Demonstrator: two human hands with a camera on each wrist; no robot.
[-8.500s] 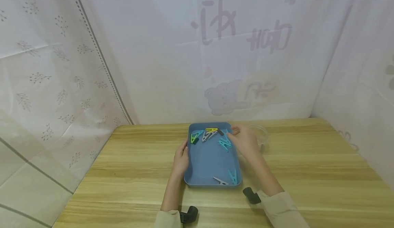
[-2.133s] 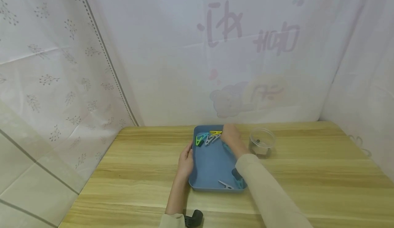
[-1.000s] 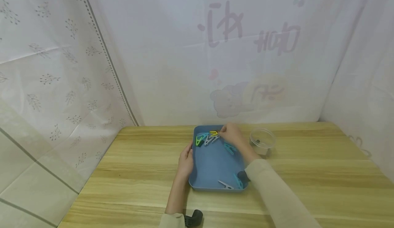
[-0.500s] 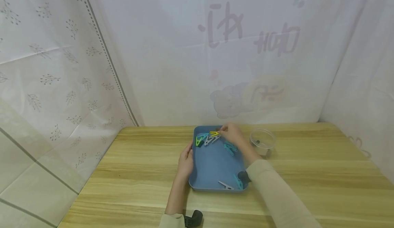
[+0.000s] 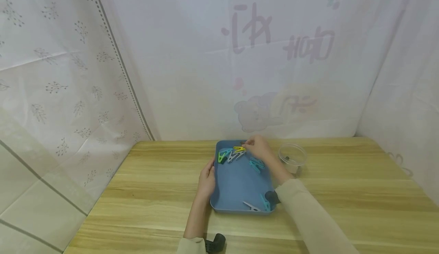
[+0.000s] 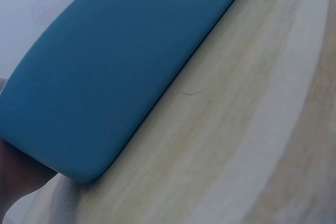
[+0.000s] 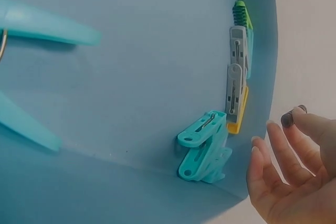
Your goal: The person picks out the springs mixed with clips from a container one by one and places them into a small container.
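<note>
My right hand [image 5: 258, 147] is over the back right corner of the blue tray [image 5: 236, 185], palm partly turned up. In the right wrist view its thumb and forefinger pinch a small dark cylinder [image 7: 287, 119]; the other fingers are loosely bent. Beside the fingertips lie a yellow clothespin [image 5: 239, 149] and grey clothespins [image 5: 233, 155]. Further left are a green clothespin [image 5: 221, 157] and a teal one. More teal clothespins [image 5: 256, 165] rest below the right hand. My left hand [image 5: 207, 179] grips the tray's left wall, thumb at the rim.
A clear round tub [image 5: 292, 155] with a small dark thing inside stands right of the tray. At the tray's front lie a grey clothespin [image 5: 252, 206] and a teal clothespin [image 5: 265, 202]. Cloth hangs behind the wooden table [image 5: 154, 193].
A dark piece lay by the yellow clothespin 8.5 seconds ago; a dark cylinder is now in my right fingers. Since 2.1 seconds ago that hand has drawn back slightly, uncovering teal clothespins. My left hand keeps its grip.
</note>
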